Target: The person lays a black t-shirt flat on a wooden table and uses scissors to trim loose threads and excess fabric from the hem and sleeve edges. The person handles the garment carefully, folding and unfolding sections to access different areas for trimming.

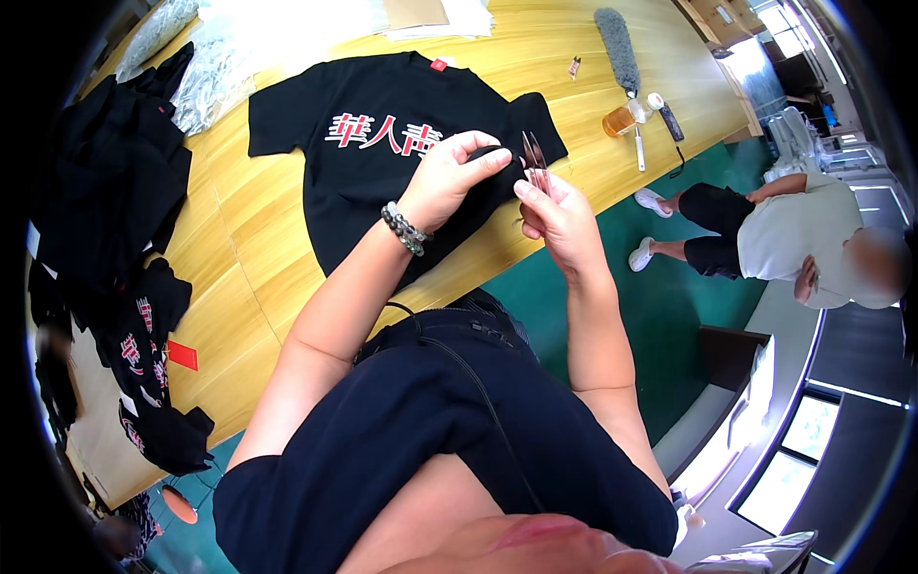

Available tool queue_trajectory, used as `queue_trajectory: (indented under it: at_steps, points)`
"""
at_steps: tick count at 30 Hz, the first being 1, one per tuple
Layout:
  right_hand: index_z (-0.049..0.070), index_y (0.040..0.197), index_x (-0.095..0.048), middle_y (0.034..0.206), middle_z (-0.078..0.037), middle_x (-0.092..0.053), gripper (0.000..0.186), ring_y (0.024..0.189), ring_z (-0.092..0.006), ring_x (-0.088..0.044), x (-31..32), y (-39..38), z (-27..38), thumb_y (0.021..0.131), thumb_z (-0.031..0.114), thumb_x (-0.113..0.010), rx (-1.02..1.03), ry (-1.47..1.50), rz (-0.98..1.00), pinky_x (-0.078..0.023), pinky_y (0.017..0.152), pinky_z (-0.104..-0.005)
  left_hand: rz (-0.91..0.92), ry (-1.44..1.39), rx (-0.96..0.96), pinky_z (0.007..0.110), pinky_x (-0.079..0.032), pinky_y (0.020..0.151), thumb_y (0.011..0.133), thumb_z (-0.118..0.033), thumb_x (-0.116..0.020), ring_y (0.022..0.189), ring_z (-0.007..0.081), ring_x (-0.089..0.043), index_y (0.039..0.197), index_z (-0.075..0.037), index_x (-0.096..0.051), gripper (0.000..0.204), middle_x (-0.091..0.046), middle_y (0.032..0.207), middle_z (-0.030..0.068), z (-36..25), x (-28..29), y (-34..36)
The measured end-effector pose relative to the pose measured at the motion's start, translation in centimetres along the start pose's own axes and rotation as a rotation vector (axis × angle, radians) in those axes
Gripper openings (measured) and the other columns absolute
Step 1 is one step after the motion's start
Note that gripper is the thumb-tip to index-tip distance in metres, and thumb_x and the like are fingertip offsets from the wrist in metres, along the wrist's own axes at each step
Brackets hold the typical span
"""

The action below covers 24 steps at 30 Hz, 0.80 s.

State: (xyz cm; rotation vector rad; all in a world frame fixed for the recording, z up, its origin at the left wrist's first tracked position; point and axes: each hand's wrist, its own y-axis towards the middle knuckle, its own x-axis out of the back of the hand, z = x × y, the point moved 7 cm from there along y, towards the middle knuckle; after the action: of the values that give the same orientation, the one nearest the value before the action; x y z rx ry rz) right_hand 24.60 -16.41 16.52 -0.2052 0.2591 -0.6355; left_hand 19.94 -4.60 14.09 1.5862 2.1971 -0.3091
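Observation:
A black T-shirt (359,196) with large red and white lettering across its chest lies spread on the wooden table. My left hand (445,182), with a bead bracelet (405,230) at the wrist, pinches a raised fold of the shirt's fabric between thumb and fingers. Just to its right, my right hand (566,218) is closed around small metal thread snips (534,153). Their two pointed blades stick up, slightly apart, close to the pinched fabric. The lower part of the snips is hidden inside my right hand.
Black garments (120,182) pile up on the left, with folded printed shirts (143,335) and a red tag (183,356) nearer. Clear plastic bags (215,81) lie behind. A grey duster (618,48) and an amber-liquid jar (620,121) stand far right. Another person (794,225) is beyond the table.

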Motion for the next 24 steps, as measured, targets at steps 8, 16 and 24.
queue_trajectory:
  at_steps: [8, 16, 24]
  points:
    - [0.007, 0.087, -0.053, 0.059, 0.006, -0.038, 0.006, 0.047, -0.0022, -0.032, 0.0, 0.0, -0.5, 0.088, 0.014, -0.053, 0.026, 0.254, 0.019, -0.032, 0.045, -0.0189, -0.048, 0.013, 0.008, 0.020, -0.040, 0.077, 0.085, -0.020, -0.062, 0.084, 0.0042, -0.050, 0.092, -0.004, -0.060, 0.017, -0.056, 0.090, -0.0014, 1.0, 0.9, -0.2]
    - [0.002, 0.092, -0.057, 0.061, 0.009, -0.035, 0.013, 0.052, 0.0015, -0.030, 1.0, -0.9, 1.6, 0.081, 0.003, -0.064, 0.430, -0.176, -0.280, -0.026, 0.047, -0.0151, -0.085, 0.089, -0.007, 0.019, -0.040, 0.076, 0.085, -0.020, -0.062, 0.083, 0.0037, -0.049, 0.095, -0.004, -0.059, 0.020, -0.054, 0.090, -0.0021, 1.5, 1.1, -0.3]
    - [0.002, 0.085, -0.055, 0.068, 0.007, -0.047, 0.006, 0.053, 0.0011, -0.036, 2.2, -1.2, 1.3, 0.087, 0.008, -0.058, 0.506, -0.154, -0.381, -0.029, 0.046, -0.0156, -0.089, -0.013, 0.062, 0.020, -0.043, 0.077, 0.087, -0.015, -0.059, 0.083, 0.0049, -0.054, 0.096, -0.002, -0.058, 0.016, -0.060, 0.091, 0.0003, 1.7, 0.6, -0.7]
